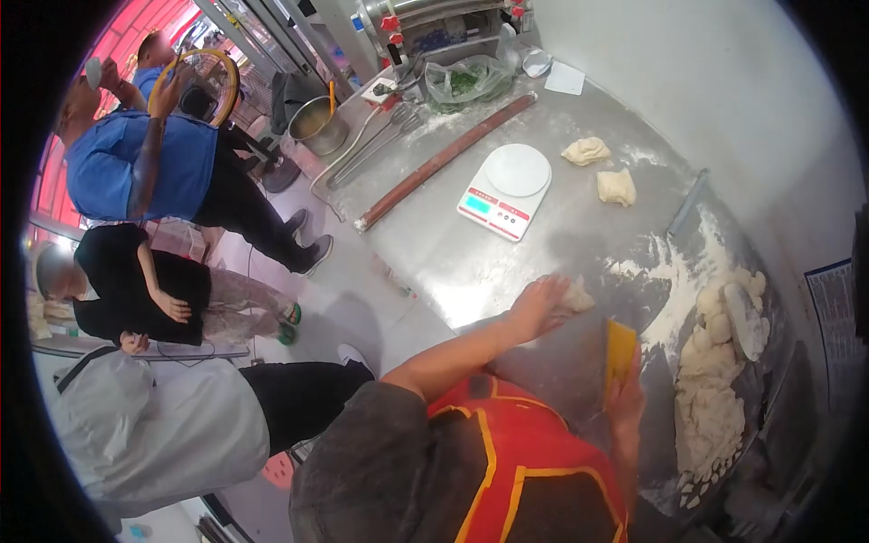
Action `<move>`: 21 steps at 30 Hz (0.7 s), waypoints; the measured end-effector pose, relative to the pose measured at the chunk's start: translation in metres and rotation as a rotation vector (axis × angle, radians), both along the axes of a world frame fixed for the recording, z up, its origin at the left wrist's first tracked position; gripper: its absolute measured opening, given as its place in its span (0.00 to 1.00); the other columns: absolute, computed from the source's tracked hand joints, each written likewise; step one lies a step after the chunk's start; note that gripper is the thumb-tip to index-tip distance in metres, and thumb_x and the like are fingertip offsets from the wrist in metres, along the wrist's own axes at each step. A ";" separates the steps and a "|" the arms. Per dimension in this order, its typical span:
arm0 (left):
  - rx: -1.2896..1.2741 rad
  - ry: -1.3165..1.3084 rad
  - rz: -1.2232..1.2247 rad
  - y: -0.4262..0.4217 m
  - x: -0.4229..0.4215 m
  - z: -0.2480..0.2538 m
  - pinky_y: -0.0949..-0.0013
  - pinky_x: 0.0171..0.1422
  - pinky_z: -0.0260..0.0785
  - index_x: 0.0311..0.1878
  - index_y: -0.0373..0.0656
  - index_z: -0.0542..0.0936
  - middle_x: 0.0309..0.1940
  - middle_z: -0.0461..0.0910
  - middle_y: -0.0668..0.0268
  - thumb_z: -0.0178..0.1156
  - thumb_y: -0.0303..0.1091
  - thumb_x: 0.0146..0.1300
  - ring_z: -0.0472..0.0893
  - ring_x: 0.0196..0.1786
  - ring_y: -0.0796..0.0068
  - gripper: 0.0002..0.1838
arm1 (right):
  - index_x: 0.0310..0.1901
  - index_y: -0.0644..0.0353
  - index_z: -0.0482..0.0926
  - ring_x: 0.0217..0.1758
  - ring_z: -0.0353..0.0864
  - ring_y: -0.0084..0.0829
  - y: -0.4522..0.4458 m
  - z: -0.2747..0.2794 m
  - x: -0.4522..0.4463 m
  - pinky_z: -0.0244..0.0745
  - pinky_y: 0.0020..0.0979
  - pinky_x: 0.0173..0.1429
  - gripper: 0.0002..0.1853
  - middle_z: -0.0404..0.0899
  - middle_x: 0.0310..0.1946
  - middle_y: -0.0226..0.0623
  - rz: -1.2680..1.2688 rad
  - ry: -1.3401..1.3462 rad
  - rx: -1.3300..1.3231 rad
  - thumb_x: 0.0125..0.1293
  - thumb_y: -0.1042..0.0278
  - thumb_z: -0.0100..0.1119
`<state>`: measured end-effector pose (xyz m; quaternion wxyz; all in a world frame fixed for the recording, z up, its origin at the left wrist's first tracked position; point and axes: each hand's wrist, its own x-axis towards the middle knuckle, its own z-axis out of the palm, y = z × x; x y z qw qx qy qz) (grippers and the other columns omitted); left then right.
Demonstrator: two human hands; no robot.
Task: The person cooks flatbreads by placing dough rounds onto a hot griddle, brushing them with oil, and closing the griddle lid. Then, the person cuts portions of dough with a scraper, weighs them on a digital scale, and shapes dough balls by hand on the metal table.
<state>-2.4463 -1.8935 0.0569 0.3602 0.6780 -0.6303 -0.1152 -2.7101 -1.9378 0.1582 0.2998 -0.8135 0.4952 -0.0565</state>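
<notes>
My left hand (pixel 538 309) is closed around a small piece of dough (pixel 577 297) at the metal table's surface; part of the dough shows past the fingers. My right hand (pixel 625 398) grips a yellow dough scraper (pixel 620 351), its flat blade pointing away from me, just right of the left hand. To the right lies a large mass of dough (pixel 711 407) with several lumps at its far end. Two cut dough pieces (pixel 587 151) (pixel 616 187) rest farther back. Behind my left hand stands a white kitchen scale (pixel 507 192) with a lit display and a bare round plate.
A long rolling pin (pixel 444 163) lies left of the scale. Loose flour (pixel 674 290) streaks the table. Whisks (pixel 380 145), a bag of chopped greens (pixel 463 83) and a machine (pixel 444 27) are at the back. Several people stand at the left, near a metal pot (pixel 319 127).
</notes>
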 end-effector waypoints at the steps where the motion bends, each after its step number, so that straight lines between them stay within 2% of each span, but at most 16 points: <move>1: -0.026 0.001 -0.015 -0.001 0.000 -0.002 0.53 0.65 0.62 0.67 0.40 0.63 0.60 0.67 0.46 0.73 0.37 0.43 0.68 0.61 0.45 0.46 | 0.74 0.49 0.45 0.52 0.76 0.59 0.001 -0.001 -0.001 0.74 0.49 0.49 0.37 0.73 0.55 0.57 0.009 -0.013 -0.020 0.64 0.75 0.46; 4: 0.102 -0.128 0.014 -0.013 -0.004 0.016 0.53 0.63 0.64 0.67 0.45 0.63 0.59 0.67 0.47 0.71 0.40 0.47 0.71 0.58 0.47 0.43 | 0.74 0.48 0.44 0.51 0.76 0.60 0.000 -0.006 -0.001 0.73 0.49 0.48 0.38 0.73 0.55 0.58 0.027 -0.050 -0.067 0.64 0.76 0.46; 7: 0.296 -0.197 -0.045 -0.024 -0.006 0.002 0.57 0.63 0.62 0.70 0.50 0.61 0.59 0.68 0.51 0.67 0.46 0.52 0.68 0.60 0.51 0.42 | 0.74 0.48 0.44 0.51 0.75 0.60 0.001 -0.004 0.000 0.73 0.49 0.48 0.38 0.73 0.55 0.58 0.032 -0.065 -0.068 0.64 0.77 0.46; 10: 0.540 -0.097 -0.081 -0.042 0.001 0.016 0.57 0.63 0.63 0.68 0.48 0.64 0.55 0.71 0.52 0.61 0.48 0.58 0.71 0.59 0.51 0.36 | 0.74 0.48 0.46 0.47 0.77 0.62 0.000 -0.007 0.000 0.73 0.50 0.44 0.38 0.76 0.49 0.59 0.012 -0.066 -0.094 0.63 0.76 0.48; 14: 0.529 0.524 -0.147 -0.051 0.050 0.022 0.59 0.63 0.65 0.65 0.44 0.68 0.57 0.72 0.54 0.56 0.51 0.63 0.72 0.59 0.58 0.31 | 0.74 0.49 0.47 0.42 0.78 0.62 0.000 -0.001 0.002 0.72 0.50 0.40 0.38 0.77 0.43 0.60 -0.059 0.061 0.012 0.63 0.75 0.49; 16: 0.512 0.830 -0.175 -0.055 0.087 0.028 0.59 0.62 0.65 0.64 0.43 0.69 0.57 0.73 0.55 0.54 0.53 0.65 0.72 0.60 0.61 0.30 | 0.74 0.48 0.46 0.45 0.77 0.61 -0.002 0.002 0.005 0.72 0.50 0.44 0.38 0.77 0.46 0.60 -0.075 0.095 0.051 0.63 0.76 0.49; 18: 0.563 0.568 0.011 -0.064 0.122 0.063 0.62 0.59 0.68 0.63 0.43 0.70 0.59 0.72 0.56 0.56 0.52 0.65 0.74 0.57 0.65 0.29 | 0.74 0.48 0.46 0.46 0.77 0.61 -0.002 0.002 0.007 0.72 0.50 0.47 0.38 0.76 0.47 0.60 -0.088 0.096 0.056 0.63 0.76 0.50; 19: 0.580 0.999 0.197 -0.067 0.140 0.081 0.63 0.57 0.68 0.62 0.41 0.71 0.57 0.73 0.56 0.57 0.49 0.65 0.75 0.56 0.67 0.28 | 0.74 0.48 0.47 0.46 0.77 0.61 -0.002 0.002 0.008 0.72 0.49 0.47 0.38 0.77 0.46 0.60 -0.093 0.077 0.042 0.63 0.76 0.50; 20: 0.397 1.044 0.334 -0.076 0.160 0.048 0.65 0.56 0.67 0.59 0.43 0.74 0.51 0.77 0.61 0.56 0.46 0.67 0.75 0.52 0.69 0.23 | 0.74 0.49 0.47 0.46 0.77 0.61 -0.001 0.001 0.010 0.72 0.49 0.48 0.38 0.77 0.46 0.60 -0.097 0.057 0.028 0.63 0.76 0.50; 21: 0.262 0.743 0.287 -0.082 0.179 0.055 0.66 0.52 0.69 0.59 0.42 0.73 0.47 0.79 0.61 0.56 0.45 0.67 0.77 0.48 0.69 0.23 | 0.73 0.48 0.48 0.48 0.76 0.61 -0.001 0.004 0.012 0.72 0.48 0.49 0.38 0.76 0.48 0.59 -0.105 0.059 0.029 0.63 0.76 0.50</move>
